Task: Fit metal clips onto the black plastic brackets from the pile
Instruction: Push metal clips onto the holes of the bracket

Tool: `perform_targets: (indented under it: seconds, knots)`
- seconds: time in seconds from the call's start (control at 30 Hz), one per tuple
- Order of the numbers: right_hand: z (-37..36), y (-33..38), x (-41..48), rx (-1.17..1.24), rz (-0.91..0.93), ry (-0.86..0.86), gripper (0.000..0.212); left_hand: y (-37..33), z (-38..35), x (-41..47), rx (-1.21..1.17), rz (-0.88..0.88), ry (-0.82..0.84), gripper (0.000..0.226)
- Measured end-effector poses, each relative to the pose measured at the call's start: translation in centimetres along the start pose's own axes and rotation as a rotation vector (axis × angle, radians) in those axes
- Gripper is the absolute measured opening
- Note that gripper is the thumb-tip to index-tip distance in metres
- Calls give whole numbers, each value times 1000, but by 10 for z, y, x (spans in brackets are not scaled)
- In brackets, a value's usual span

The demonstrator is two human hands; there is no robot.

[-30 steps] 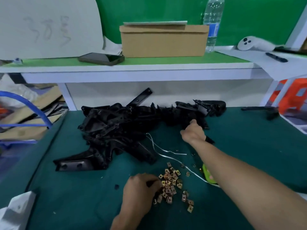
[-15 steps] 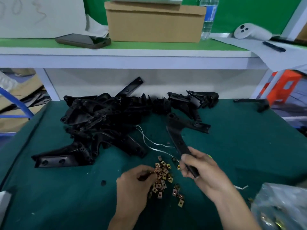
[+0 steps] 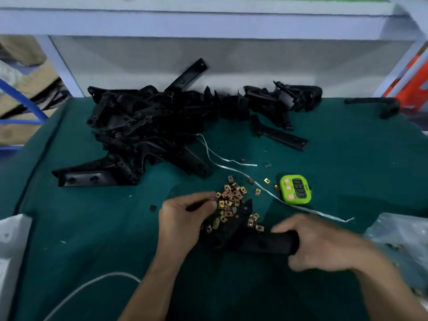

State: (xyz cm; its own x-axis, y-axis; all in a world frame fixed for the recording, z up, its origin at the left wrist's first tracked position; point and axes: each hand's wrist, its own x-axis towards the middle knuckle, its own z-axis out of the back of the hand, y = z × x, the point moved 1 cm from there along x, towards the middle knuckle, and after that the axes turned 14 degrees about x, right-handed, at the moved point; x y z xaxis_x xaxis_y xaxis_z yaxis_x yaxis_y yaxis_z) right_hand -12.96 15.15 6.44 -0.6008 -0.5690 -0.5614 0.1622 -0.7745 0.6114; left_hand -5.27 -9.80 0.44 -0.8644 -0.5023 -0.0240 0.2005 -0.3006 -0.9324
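Table [image 3: 347, 158]: covered in a dark green cloth; everything below lies on it
Pile of brackets [image 3: 150, 126]: a big black heap at the far left of the table, running along the far edge
Lone bracket [image 3: 280, 135]: flat on the cloth, just beside the pile's right end
Metal clips [image 3: 231, 200]: a small gold heap in the middle, toward the near edge; a few lie loose to the right
Held bracket [image 3: 254, 242]: black, near the near edge; its far tip lies over the clip heap
Right hand [image 3: 324, 244]: fingers wrapped tight round the held bracket's right end; blurry
Left hand [image 3: 185, 218]: fingers curled, tips at the left side of the clip heap; cannot tell if a clip is pinched
Timer [image 3: 294, 188]: bright green, right of the clips
String [image 3: 231, 163]: thin and white, from the pile past the timer toward the right edge
Plastic bag [image 3: 403, 239]: clear, at the right edge
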Motion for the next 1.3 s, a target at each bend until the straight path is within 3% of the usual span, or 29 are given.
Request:
perform_targets:
  seconds: [0.1, 0.17, 0.27, 0.33, 0.4, 0.47, 0.67, 0.77, 0.83, 0.93, 1.03, 1.3]
  knots:
    - [4, -6, 6, 1, 1, -152, 55, 0, 4, -6, 6, -16, 75, 32]
    - [2, -13, 10, 199, 86, -278, 67, 2, 4, -10, 10, -15, 88, 35]
    - [-12, -22, 15, 628, 267, -431, 72, 6, 2, -11, 21, 8, 48, 40]
    - [-29, -23, 22, 1047, 406, -460, 71, 6, 1, -10, 23, 18, 34, 41]
    - [-48, -14, 28, 1544, 490, -414, 58, 6, -1, -10, 25, 22, 40, 40]
    - [-65, 0, 34, 1775, 505, -389, 45, 6, -5, -11, -2, 39, 59, 36]
    - [-78, 36, 50, 1747, 375, -568, 4, 2, -12, -13, -120, 66, 88, 21]
    - [-71, 36, 55, 1862, 360, -623, 36, 1, -10, -14, -137, 51, 78, 21]
    - [-70, 36, 57, 1890, 349, -669, 44, 1, -8, -14, -149, 35, 82, 17]
    - [-72, 35, 62, 1848, 325, -722, 39, 1, -9, -15, -150, 20, 115, 16]
    - [-73, 33, 63, 1765, 289, -708, 29, -2, -11, -16, -161, 4, 142, 31]
    - [-71, 34, 60, 1643, 266, -654, 45, -8, -6, -19, -414, 115, 242, 18]
